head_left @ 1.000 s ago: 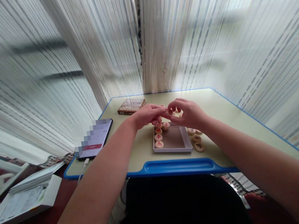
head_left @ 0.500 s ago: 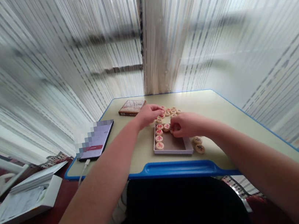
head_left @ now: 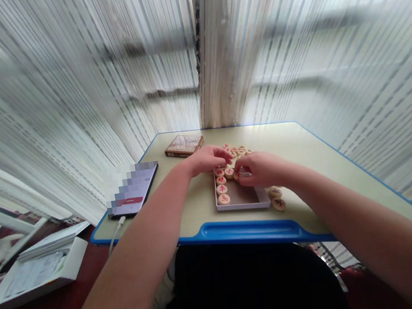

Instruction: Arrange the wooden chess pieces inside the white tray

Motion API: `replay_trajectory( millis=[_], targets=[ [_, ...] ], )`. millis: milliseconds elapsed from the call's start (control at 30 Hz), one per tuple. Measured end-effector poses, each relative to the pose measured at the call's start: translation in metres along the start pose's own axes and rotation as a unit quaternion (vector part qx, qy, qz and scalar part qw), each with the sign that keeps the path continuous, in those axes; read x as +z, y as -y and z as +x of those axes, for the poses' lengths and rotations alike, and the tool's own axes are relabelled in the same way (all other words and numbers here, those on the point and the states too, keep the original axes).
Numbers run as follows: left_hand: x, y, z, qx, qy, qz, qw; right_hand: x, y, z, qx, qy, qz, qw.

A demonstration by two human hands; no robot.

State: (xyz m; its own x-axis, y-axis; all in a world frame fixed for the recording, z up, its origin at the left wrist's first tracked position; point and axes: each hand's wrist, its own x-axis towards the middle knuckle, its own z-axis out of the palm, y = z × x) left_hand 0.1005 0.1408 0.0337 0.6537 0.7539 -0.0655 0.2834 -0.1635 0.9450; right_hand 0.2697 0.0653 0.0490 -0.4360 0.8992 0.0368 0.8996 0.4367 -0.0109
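My right hand (head_left: 257, 169) is inside the shallow white box (head_left: 245, 201), with curled fingertips on a Chinese chess piece (head_left: 236, 175) that is partly hidden. This piece lies beside another round wooden piece (head_left: 229, 173) with a red character. Down the box's left side runs a column of red-lettered pieces (head_left: 222, 189). Held over the box's far left corner, my left hand (head_left: 210, 158) has its thumb and fingers apart and bent, close to pieces behind the box. More loose pieces (head_left: 242, 152) lie beyond both hands, partly covered by them.
Two black-lettered pieces (head_left: 279, 204) lie against the box's right side. A brown decorated box (head_left: 184, 145) sits at the table's back left. A tablet (head_left: 134, 190) with a white charging cable (head_left: 117, 233) lies at the left edge. The table (head_left: 349, 190) has a blue rim.
My left hand has come nearer to the box's far edge and to my right hand. My right hand stays at the second piece row. The whole view has shifted slightly.
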Motion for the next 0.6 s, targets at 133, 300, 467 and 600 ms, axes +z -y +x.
replay_trajectory(
  millis=[133,300,467,600],
  targets=[
    [-0.0023,0.0013,-0.0015,0.019,0.039,0.014,0.999,0.0002,-0.0008,0.0003,0.005,-0.008,0.002,1.000],
    [-0.0009,-0.0007,-0.0027,0.014,0.035,0.022,0.999,0.0023,-0.0045,0.0016,0.001,0.004,0.003,1.000],
    [0.0003,-0.0017,-0.0024,0.010,0.031,0.011,0.999,0.0005,-0.0050,-0.0009,-0.048,0.028,0.034,0.998],
    [-0.0003,-0.0017,-0.0027,0.027,0.034,0.028,0.999,-0.0030,0.0004,-0.0034,-0.071,0.038,0.060,0.995]
  ],
)
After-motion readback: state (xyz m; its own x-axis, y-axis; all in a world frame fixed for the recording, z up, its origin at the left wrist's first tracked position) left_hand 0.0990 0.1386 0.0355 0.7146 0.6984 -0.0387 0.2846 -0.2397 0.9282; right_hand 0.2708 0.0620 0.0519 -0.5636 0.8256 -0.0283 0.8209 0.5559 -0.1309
